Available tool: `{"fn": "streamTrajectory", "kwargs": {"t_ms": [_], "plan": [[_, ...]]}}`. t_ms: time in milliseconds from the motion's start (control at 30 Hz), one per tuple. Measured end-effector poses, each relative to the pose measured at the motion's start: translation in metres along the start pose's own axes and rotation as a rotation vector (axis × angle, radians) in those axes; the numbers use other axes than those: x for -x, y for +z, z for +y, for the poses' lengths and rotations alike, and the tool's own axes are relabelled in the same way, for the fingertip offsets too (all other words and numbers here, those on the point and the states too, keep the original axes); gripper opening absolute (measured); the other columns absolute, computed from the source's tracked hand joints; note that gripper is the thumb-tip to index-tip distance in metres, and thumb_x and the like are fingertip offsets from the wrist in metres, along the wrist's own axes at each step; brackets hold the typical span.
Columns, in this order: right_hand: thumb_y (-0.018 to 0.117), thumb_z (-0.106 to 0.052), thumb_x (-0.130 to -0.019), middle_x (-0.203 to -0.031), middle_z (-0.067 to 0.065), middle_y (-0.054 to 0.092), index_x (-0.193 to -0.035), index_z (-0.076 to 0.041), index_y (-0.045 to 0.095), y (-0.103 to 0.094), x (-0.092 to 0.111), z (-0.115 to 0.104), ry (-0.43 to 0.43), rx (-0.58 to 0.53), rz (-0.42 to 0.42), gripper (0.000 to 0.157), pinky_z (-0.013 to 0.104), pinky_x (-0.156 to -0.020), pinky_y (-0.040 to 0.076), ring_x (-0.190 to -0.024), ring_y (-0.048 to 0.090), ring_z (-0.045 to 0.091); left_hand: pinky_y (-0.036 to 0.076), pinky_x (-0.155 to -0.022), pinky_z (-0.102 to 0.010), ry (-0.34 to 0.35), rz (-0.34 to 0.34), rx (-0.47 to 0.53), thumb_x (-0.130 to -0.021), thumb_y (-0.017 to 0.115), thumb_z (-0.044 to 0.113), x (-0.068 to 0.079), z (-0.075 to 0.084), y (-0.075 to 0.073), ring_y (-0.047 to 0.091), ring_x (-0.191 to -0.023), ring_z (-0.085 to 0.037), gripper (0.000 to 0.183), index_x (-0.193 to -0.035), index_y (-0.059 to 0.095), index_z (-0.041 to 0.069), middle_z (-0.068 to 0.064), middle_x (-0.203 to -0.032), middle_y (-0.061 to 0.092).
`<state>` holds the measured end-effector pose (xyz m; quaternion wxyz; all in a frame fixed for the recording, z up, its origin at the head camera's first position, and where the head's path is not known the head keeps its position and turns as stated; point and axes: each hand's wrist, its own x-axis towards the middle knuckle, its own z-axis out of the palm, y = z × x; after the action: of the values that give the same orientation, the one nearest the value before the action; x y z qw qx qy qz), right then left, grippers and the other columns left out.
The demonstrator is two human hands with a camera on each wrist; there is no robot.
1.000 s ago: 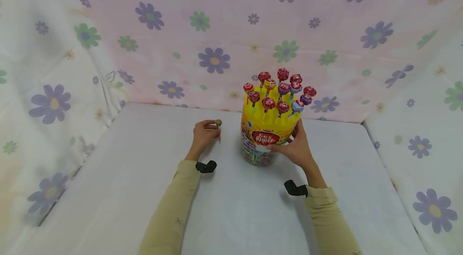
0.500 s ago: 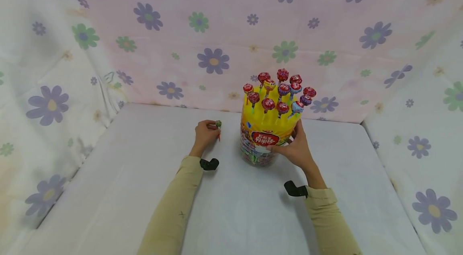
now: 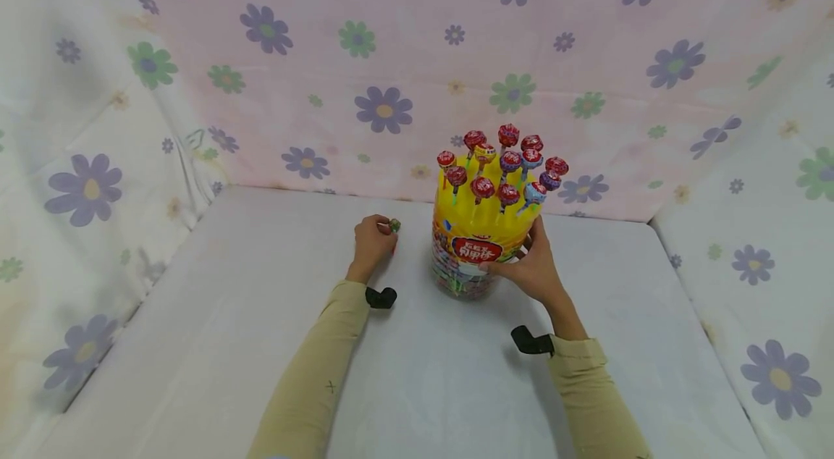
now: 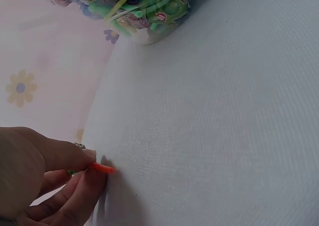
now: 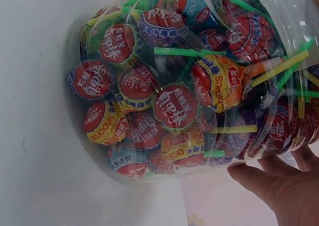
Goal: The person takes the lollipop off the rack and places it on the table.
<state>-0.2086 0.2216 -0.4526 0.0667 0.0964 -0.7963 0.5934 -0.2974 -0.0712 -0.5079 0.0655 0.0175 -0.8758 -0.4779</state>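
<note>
My left hand [image 3: 372,245] pinches a small lollipop [image 3: 394,225] with a green wrapper, to the left of the tub. In the left wrist view its orange-red stick [image 4: 103,168] pokes out between thumb and finger, close over the table; most of the lollipop is hidden by the hand. A clear tub with a yellow top [image 3: 489,221] is gripped around its right side by my right hand [image 3: 539,267]. Several wrapped lollipops [image 3: 483,188] stand upright in that yellow top. Through the clear wall in the right wrist view, many more lollipops [image 5: 175,106] lie jumbled inside.
A white-covered table [image 3: 260,343] spreads beneath both arms. Flower-patterned cloth [image 3: 417,61] hangs behind it and along both sides. Black wrist mounts [image 3: 381,297] sit on both wrists.
My left hand has shifted slightly right and turned with the lollipop, so less of its stick shows. The right hand and tub have stayed almost still.
</note>
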Motion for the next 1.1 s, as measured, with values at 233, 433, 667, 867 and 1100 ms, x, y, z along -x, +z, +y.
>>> {"fn": "streamTrajectory", "kwargs": {"t_ms": [233,433,667,867,1100], "plan": [[0.088,-0.010,-0.079,-0.147,0.007,0.048,-0.154,-0.021,0.028,0.000,0.000,0.001,0.003,0.004,0.004,0.096,0.061,-0.110,0.043,-0.136,0.048,0.032,0.056,-0.086,-0.050,0.006,0.000,-0.048,-0.084,0.071,-0.003,0.002,0.000,0.000,0.065,-0.098,-0.040,0.031,-0.114,0.067,-0.009,-0.025,-0.098,0.072],[0.088,-0.010,-0.080,-0.147,0.008,0.048,-0.154,-0.021,0.028,0.000,0.000,0.001,0.011,0.009,0.006,0.096,0.061,-0.110,0.044,-0.135,0.048,0.033,0.056,-0.087,-0.051,0.013,-0.004,-0.061,-0.086,0.074,0.002,0.005,0.000,-0.003,0.066,-0.099,-0.041,0.035,-0.118,0.066,-0.010,-0.026,-0.100,0.071],[0.088,-0.010,-0.079,-0.147,0.008,0.048,-0.153,-0.019,0.029,0.000,0.000,0.000,0.010,0.003,0.004,0.095,0.061,-0.110,0.044,-0.134,0.049,0.033,0.056,-0.088,-0.050,0.000,0.017,-0.046,-0.085,0.076,0.004,0.009,0.000,-0.012,0.068,-0.098,-0.039,0.036,-0.118,0.066,-0.009,-0.026,-0.102,0.071],[0.088,-0.009,-0.080,-0.148,0.008,0.046,-0.153,-0.019,0.028,0.000,0.000,0.001,0.010,-0.001,0.003,0.095,0.062,-0.111,0.043,-0.136,0.047,0.033,0.060,-0.084,-0.049,0.053,-0.007,0.026,-0.086,0.075,0.002,0.011,0.005,-0.026,0.072,-0.095,-0.041,0.035,-0.118,0.067,-0.010,-0.028,-0.103,0.072],[0.087,-0.009,-0.080,-0.148,0.007,0.046,-0.153,-0.020,0.029,-0.001,0.000,0.002,0.005,-0.012,-0.002,0.095,0.062,-0.111,0.043,-0.135,0.047,0.032,0.061,-0.083,-0.046,0.090,-0.105,0.151,-0.091,0.074,0.007,0.014,0.016,-0.042,0.073,-0.098,-0.037,0.035,-0.124,0.068,-0.004,-0.023,-0.110,0.072]]}}
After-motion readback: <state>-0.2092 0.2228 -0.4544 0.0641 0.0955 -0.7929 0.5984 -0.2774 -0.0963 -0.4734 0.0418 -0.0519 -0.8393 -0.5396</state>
